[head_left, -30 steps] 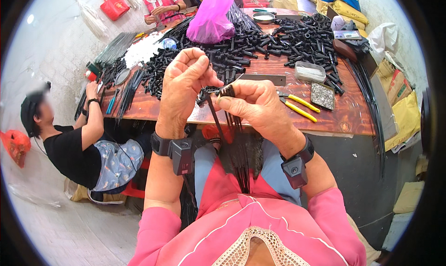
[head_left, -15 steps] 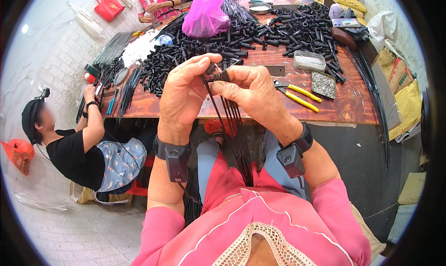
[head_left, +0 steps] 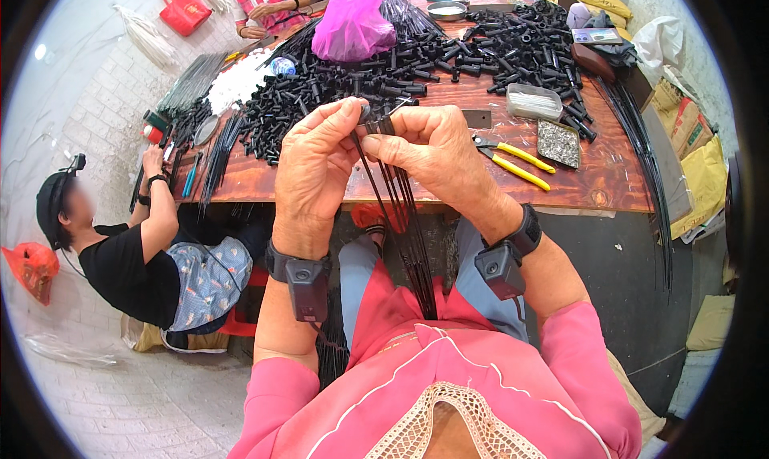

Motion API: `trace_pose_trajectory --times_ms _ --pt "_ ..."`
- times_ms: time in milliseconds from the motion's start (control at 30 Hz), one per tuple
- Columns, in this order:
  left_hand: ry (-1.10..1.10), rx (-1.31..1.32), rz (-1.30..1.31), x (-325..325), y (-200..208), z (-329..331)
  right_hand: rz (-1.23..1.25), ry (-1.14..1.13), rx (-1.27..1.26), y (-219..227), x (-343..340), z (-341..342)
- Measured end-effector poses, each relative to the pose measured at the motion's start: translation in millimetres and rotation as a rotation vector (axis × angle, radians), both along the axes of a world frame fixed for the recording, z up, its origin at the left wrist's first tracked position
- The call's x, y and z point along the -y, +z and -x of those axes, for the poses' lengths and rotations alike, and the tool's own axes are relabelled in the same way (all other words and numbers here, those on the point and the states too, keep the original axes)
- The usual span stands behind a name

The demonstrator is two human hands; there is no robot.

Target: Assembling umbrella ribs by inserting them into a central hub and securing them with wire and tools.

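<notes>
Over the table's near edge, both my hands work close together at the top of a bundle of thin black rods (head_left: 410,247), which look like umbrella ribs and hang down to my lap. My left hand (head_left: 314,175) is closed, thumb and forefinger pinching a small dark rounded part (head_left: 365,113) with one rod running down from it. Beside it, my right hand (head_left: 432,150) grips the rods' upper ends between thumb and curled fingers. A thin silvery wire (head_left: 401,105) sticks out above the right fingers. The joint between rods and part is mostly hidden.
Heaps of black plastic tubes (head_left: 521,54) cover the far table. Yellow-handled pliers (head_left: 519,171), a tray of tiny metal bits (head_left: 558,144) and a clear box of pins (head_left: 534,103) lie right. Co-workers sit left (head_left: 128,259) and far (head_left: 268,10). A purple bag (head_left: 355,30) stands behind.
My left forefinger has drawn back from over the top, and the thumb now pinches the dark part upright. Both hands have shifted only slightly; the rods have spread a little.
</notes>
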State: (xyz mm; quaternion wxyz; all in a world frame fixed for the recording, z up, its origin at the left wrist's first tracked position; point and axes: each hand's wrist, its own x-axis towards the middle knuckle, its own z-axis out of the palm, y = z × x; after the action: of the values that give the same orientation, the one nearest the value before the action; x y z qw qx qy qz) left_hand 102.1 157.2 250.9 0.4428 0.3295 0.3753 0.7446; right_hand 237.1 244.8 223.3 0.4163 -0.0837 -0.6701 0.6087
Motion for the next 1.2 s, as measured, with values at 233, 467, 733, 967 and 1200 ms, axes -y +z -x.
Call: trace_pose_trajectory --times_ms 233,467,733,967,1200 --pt "-0.142 -0.069 0.049 4.3 8.0 9.5 -0.081 -0.012 0.091 3.4 -4.8 -4.7" --pt "-0.105 -0.161 0.066 5.2 11.6 4.8 -0.029 0.106 0.138 5.4 -3.7 -9.0" --pt "-0.112 -0.212 -0.004 13.0 -5.5 10.8 0.097 0.242 0.112 5.5 -5.7 -5.1" --pt "-0.146 -0.153 -0.055 11.4 -10.2 13.3 0.102 0.256 0.062 3.5 -5.6 -3.0" --pt "-0.146 -0.126 -0.085 10.6 -12.1 10.0 0.085 0.262 0.136 10.6 -14.4 -10.3"
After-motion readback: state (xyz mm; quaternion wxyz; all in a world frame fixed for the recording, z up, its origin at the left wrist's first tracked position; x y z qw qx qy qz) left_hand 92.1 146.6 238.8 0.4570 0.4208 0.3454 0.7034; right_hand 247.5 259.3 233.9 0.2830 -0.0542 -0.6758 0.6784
